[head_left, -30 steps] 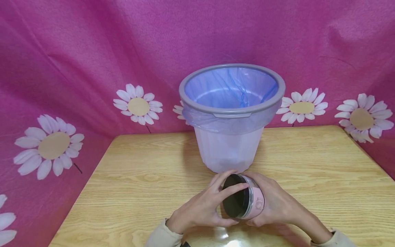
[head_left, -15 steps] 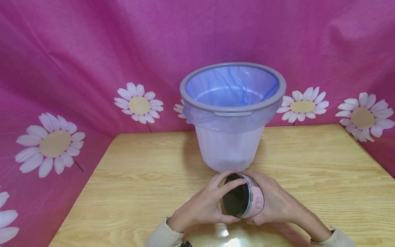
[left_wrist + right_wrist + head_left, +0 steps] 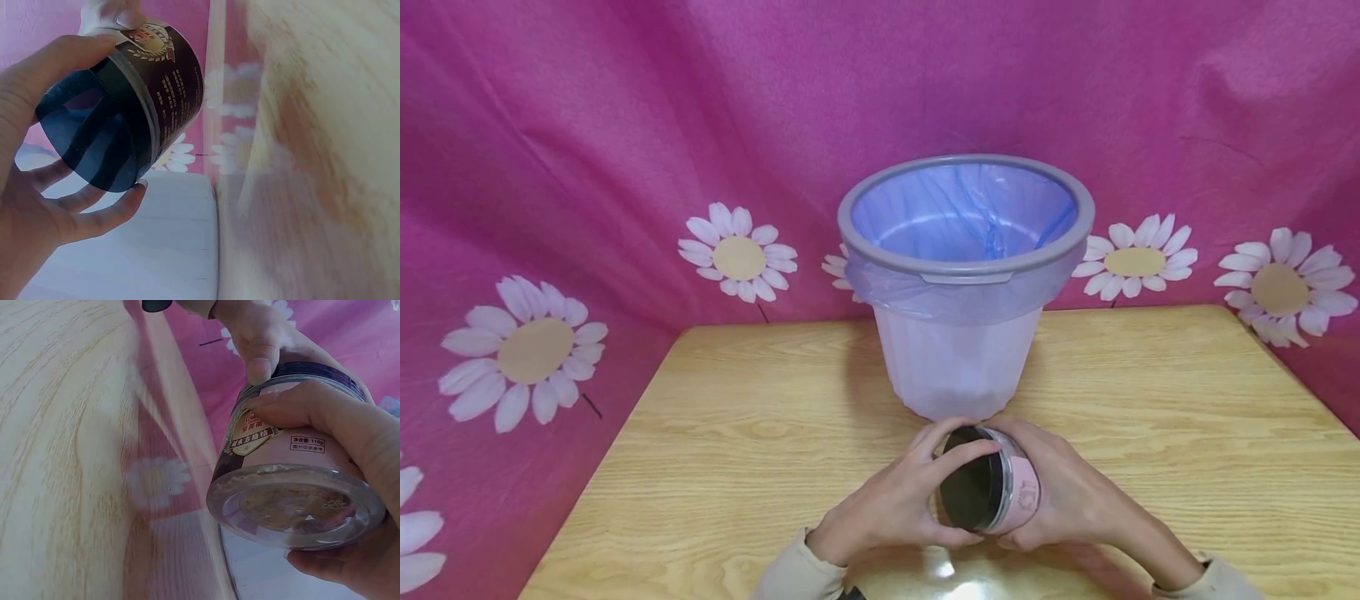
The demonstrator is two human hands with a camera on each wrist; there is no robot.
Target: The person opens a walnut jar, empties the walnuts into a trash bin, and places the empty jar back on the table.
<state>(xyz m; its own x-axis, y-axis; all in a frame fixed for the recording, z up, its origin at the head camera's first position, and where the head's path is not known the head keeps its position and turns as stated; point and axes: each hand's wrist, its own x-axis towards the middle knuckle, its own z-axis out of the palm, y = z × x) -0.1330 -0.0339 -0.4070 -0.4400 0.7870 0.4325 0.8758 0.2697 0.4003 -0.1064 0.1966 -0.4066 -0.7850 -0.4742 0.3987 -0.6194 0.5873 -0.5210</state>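
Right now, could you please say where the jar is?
Low in the head view, right of centre, the jar is held tilted by the left hand on its dark lid and the right hand around it, in front of the bin.

glare spots the tabletop point(image 3: 737, 433); wrist views look dimmer, hazy.

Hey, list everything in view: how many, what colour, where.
Cloth: one, pink, background.
Daisies: at least six, white, yellowish centres, on the cloth.
Table: one, light wood, below.
Bin: one, whitish with a grey rim, on the table.
Liner: one, blue, inside the bin.
Jar: one, clear, tilted, in front of the bin.
Label: one, pink and brown, around the jar.
Lid: one, black, on the jar.
Black item: one, bottom edge, mostly cut off.
Sleeves: two, cream, bottom edge.
Left-hand grip: one, bare, on the lid.
Right-hand grip: one, bare, on the jar.
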